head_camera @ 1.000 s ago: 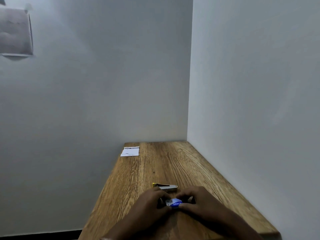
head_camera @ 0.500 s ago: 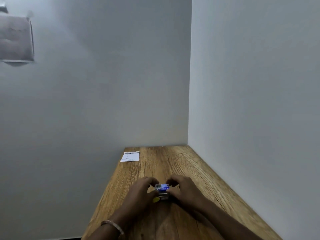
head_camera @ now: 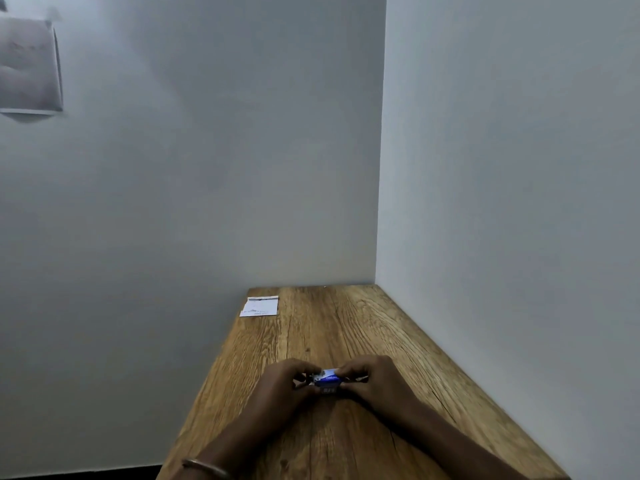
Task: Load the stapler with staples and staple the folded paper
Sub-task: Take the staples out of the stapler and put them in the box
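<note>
A small blue staple box sits between both hands near the middle of the wooden table. My left hand pinches its left end, where a grey strip shows. My right hand grips its right end with curled fingers. The stapler is hidden behind or beneath the hands. A folded white paper lies flat at the far left corner of the table, well away from both hands.
The table stands in a corner: one grey wall runs along its right edge and another wall stands behind it. Its left edge drops off to the floor. A sheet hangs on the back wall, upper left.
Both hands have moved forward over the table with the blue box. The stapler that lay just beyond them a second ago is now covered. The camera has tilted slightly.
</note>
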